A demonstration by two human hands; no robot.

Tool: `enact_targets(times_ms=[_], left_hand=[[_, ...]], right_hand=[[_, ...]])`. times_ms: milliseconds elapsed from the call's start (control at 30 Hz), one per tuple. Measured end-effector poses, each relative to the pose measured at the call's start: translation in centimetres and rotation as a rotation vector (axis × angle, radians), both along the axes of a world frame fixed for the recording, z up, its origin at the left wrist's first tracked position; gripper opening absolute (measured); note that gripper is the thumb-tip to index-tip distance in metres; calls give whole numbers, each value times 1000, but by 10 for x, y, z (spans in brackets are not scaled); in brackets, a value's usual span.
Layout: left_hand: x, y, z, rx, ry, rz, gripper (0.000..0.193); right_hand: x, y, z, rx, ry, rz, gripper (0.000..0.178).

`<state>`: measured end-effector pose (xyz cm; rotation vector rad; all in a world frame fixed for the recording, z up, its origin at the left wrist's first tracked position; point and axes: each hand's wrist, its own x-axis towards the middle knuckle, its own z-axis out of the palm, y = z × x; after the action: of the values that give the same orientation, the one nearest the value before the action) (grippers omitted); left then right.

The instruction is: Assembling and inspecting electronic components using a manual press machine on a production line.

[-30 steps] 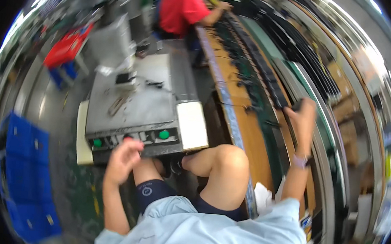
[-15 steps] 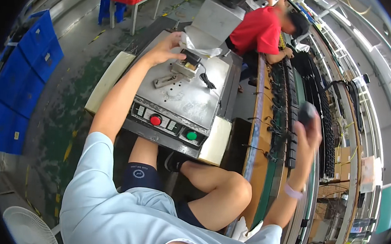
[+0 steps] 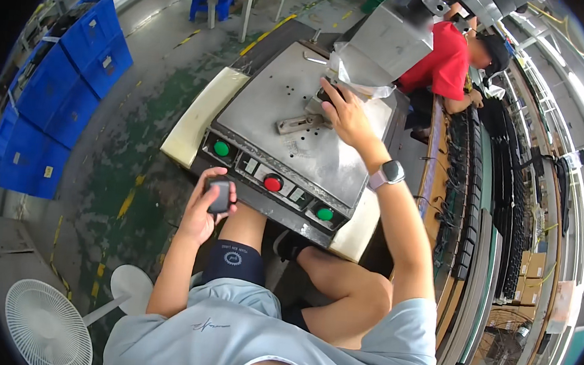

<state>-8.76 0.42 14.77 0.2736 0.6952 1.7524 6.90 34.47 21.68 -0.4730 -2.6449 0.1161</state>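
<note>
My left hand [image 3: 202, 210] is closed around a black power adapter [image 3: 219, 196], held low in front of the machine's near left corner. Its cord cannot be made out. My right hand [image 3: 351, 122], wearing a watch, reaches over the metal fixture [image 3: 303, 124] on the machine's steel top plate [image 3: 263, 108]. Its fingers are stretched and apart, touching a dark block that they largely hide. Just behind the fingers hang a clear plastic sheet [image 3: 365, 82] and the machine's grey metal head [image 3: 392, 39].
The machine's front panel has a red button [image 3: 273, 182] and green buttons [image 3: 221, 149] at its ends. On the right, a conveyor line carries a row of black adapters [image 3: 469, 217] with cords. A co-worker in a red shirt [image 3: 442, 60] leans over it. Blue bins [image 3: 58, 106] and a white fan [image 3: 49, 325] stand left.
My left hand has left the fixture and come down with the corded adapter that was there. My right hand has swung from the conveyor to the fixture with its dark block. The view has shifted.
</note>
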Motion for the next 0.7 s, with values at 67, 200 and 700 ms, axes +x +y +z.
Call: enact_targets(times_ms=[67, 200, 700], left_hand=[[-5, 3, -17, -51, 304, 93, 52], [-33, 28, -43, -155, 1233, 416, 42], [78, 74, 97, 361, 850, -345, 71]], right_hand=[[5, -12, 8, 34, -302, -173, 83], [45, -97, 41, -161, -671, -183, 107], [146, -198, 98, -1095, 332, -23, 30]])
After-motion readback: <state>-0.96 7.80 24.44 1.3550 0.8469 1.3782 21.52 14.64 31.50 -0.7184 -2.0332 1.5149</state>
